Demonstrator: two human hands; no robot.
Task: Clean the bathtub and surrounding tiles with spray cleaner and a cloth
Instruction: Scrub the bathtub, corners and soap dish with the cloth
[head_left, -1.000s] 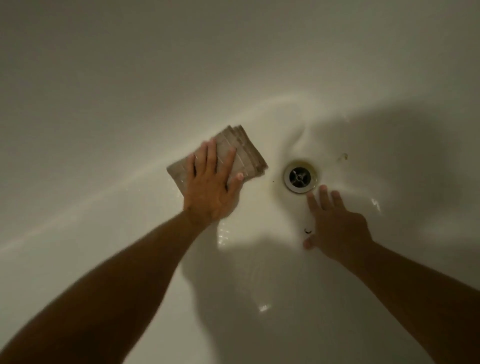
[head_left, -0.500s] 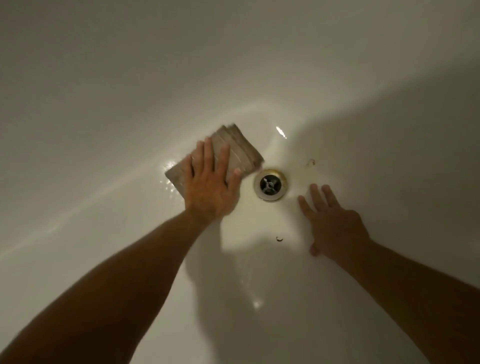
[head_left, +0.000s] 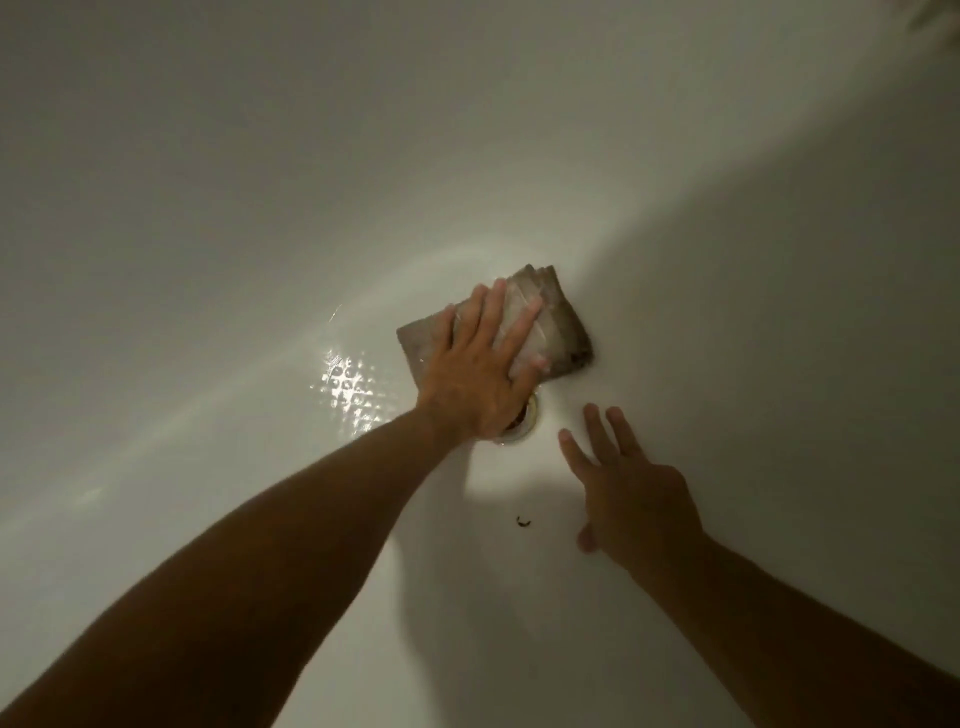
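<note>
Mostly the left hand (head_left: 480, 376) is hiding the drain (head_left: 523, 423), pressing flat-fingered on the folded beige cloth (head_left: 558, 325) on the bathtub (head_left: 260, 208) floor. Beside it, the right hand (head_left: 631, 499) is resting spread open near a small dark speck (head_left: 522, 521) too tiny to identify.

Light: dim and warm, uneven. All I see below me is the smooth white inner surface of the bathtub (head_left: 260, 156); no wall, floor or window in view. Brightest patch (head_left: 519, 483) at centre. Cluster of wet glints (head_left: 345, 384) left of centre. Broad shadow (head_left: 779, 312) over the right side, another along the bottom. Blurred shape (head_left: 935, 15) at top right corner, cannot identify.
</note>
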